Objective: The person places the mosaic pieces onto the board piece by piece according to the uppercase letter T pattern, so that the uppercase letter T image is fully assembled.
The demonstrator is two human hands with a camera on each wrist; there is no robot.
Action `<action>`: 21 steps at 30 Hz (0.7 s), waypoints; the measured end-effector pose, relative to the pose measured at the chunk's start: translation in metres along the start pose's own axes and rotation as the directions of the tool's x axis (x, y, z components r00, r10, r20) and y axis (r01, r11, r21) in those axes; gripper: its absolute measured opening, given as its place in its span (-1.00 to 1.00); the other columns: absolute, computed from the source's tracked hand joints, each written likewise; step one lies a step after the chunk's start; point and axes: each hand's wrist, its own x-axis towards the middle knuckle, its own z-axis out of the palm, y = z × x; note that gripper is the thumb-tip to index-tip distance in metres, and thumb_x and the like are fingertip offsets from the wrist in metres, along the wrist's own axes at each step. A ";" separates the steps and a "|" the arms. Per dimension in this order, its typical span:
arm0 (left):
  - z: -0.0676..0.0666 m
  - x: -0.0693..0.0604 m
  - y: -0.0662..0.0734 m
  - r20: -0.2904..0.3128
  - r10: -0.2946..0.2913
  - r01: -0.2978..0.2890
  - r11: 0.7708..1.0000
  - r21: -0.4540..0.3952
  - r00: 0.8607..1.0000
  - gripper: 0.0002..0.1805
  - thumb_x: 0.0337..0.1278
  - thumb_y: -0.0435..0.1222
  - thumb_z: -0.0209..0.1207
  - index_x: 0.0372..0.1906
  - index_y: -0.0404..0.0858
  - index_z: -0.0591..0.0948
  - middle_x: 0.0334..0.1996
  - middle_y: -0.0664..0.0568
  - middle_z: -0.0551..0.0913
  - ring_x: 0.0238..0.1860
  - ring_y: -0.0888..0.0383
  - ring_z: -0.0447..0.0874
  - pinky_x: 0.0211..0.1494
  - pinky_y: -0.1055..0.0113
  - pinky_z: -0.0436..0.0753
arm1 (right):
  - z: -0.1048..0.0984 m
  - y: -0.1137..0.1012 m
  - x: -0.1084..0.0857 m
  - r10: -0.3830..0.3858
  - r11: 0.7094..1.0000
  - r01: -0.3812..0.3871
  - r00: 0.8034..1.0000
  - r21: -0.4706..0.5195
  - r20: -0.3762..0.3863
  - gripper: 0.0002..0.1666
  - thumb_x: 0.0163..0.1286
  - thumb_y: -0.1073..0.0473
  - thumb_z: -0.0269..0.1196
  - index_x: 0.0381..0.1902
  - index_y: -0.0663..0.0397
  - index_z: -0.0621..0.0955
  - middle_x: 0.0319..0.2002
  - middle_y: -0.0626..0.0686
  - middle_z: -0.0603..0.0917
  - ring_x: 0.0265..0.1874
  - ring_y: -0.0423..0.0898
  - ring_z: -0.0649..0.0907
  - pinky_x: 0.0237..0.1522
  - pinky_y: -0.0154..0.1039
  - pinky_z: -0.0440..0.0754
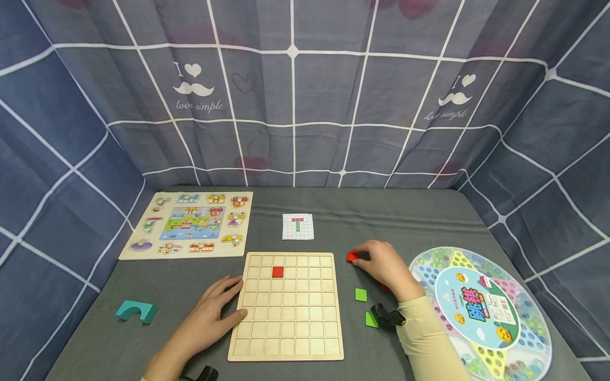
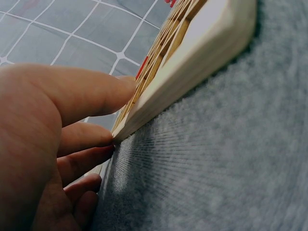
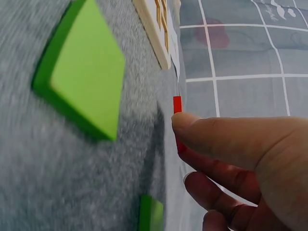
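A wooden grid board (image 1: pixel 286 307) lies in the middle of the table, one red tile (image 1: pixel 278 272) in a cell near its top. Along the board's left edge rests my left hand (image 1: pixel 209 312), thumb and fingertips touching the rim; the left wrist view shows the fingers fairly straight against the wooden edge (image 2: pixel 163 96). My right hand (image 1: pixel 383 267) pinches another red square tile (image 3: pixel 177 104) between thumb and finger, right of the board. Nearer me lie two green tiles (image 1: pixel 360 295). A bit of red (image 1: pixel 384 288) shows under the right wrist, mostly hidden.
A small pattern card (image 1: pixel 297 226) with red and green squares lies behind the board. At the back left is a picture puzzle board (image 1: pixel 243 222); a teal arch block (image 1: pixel 137 311) sits nearer. A round Chinese-checkers-style game set (image 1: pixel 476 307) takes up the right side.
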 end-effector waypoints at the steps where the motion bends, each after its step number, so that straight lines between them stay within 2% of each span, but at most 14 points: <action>1: 0.000 0.000 0.000 0.000 0.001 -0.001 1.000 -0.002 1.000 -0.26 0.23 0.06 0.28 0.39 -0.25 0.46 0.41 -0.07 0.35 0.46 -0.19 0.10 0.30 -0.33 0.24 | 0.000 -0.001 0.000 -0.003 1.000 0.003 1.000 -0.001 0.001 -0.72 0.21 0.14 0.47 -0.12 0.05 0.78 -0.16 0.03 0.74 -0.10 0.03 0.69 0.01 0.00 0.61; 11: 0.000 0.000 -0.002 -0.008 0.008 -0.008 1.000 -0.005 1.000 -0.28 0.23 0.06 0.28 0.38 -0.24 0.47 0.40 -0.07 0.36 0.46 -0.19 0.11 0.29 -0.33 0.26 | 0.001 -0.009 0.003 -0.085 0.996 0.084 0.996 -0.013 -0.033 -0.74 0.17 0.18 0.49 -0.15 0.05 0.79 -0.22 -0.02 0.75 -0.17 -0.04 0.70 -0.06 -0.07 0.63; 21: 0.000 0.001 -0.003 0.003 0.005 -0.005 1.000 -0.003 1.000 -0.28 0.24 0.08 0.26 0.38 -0.23 0.47 0.40 -0.07 0.36 0.45 -0.20 0.12 0.30 -0.33 0.26 | 0.004 -0.031 0.012 -0.106 0.994 0.106 0.994 0.004 -0.017 -0.76 0.19 0.16 0.48 -0.15 -0.01 0.80 -0.23 -0.06 0.74 -0.22 -0.10 0.70 -0.14 -0.15 0.65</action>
